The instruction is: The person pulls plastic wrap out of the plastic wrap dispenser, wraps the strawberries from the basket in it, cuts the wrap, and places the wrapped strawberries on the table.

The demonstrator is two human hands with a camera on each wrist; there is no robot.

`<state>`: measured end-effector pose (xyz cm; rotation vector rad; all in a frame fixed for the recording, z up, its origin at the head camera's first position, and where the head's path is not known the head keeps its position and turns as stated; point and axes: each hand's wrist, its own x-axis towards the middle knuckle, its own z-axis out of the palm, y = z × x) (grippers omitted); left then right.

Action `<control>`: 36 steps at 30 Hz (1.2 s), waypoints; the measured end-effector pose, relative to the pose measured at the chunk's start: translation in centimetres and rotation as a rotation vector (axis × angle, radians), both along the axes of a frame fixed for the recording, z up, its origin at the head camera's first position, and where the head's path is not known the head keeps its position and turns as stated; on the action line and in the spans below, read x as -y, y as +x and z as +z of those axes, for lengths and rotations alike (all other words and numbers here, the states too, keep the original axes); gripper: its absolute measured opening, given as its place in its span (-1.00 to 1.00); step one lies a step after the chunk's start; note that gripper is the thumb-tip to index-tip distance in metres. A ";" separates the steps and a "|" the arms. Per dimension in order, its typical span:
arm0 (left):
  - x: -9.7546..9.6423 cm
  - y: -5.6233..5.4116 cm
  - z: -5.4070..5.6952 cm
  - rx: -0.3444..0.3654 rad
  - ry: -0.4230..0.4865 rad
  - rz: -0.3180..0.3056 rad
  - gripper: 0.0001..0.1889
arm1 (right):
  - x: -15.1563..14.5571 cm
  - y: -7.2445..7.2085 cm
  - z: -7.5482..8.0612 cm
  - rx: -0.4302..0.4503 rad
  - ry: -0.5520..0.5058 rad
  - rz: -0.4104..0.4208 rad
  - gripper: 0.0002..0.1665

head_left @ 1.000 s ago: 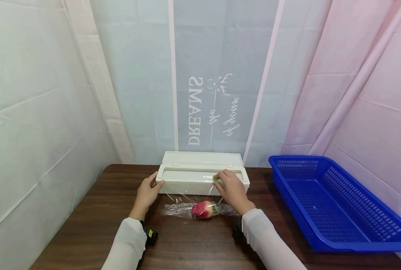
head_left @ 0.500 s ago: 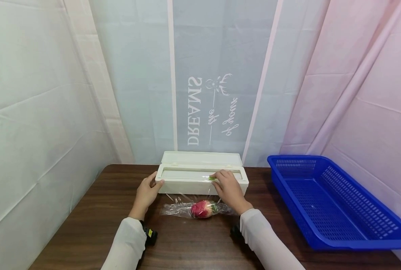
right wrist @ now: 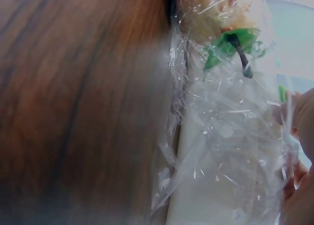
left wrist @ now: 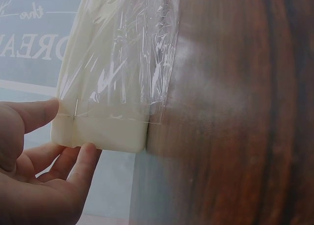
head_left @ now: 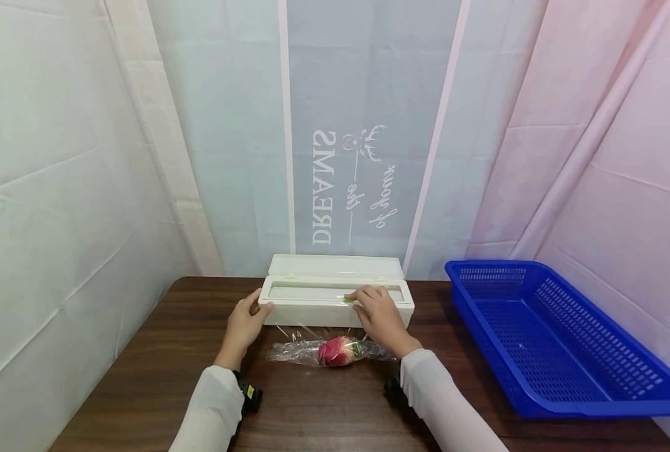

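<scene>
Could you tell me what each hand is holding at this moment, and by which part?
The left hand grips the cling-film dispenser by its left end; the right hand pinches the green slide cutter on top.

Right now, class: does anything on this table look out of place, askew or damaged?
Nothing stands out. The cream dispenser box sits square with its lid open, and clear film runs from it over the red fruit. The film is crinkled but shows no tear. The blue basket sits level.
</scene>
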<state>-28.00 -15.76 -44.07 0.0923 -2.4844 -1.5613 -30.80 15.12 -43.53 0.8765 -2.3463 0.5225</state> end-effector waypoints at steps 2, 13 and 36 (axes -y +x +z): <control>0.0 0.0 0.0 0.001 -0.002 0.002 -0.34 | 0.0 -0.1 -0.1 -0.011 -0.001 0.005 -0.74; 0.0 0.0 0.0 -0.007 -0.006 0.001 -0.34 | 0.0 -0.1 -0.2 -0.052 0.006 0.028 -0.62; 0.0 0.0 0.1 0.000 -0.009 -0.010 -0.33 | 0.3 -0.1 -0.2 -0.044 0.077 0.005 -0.56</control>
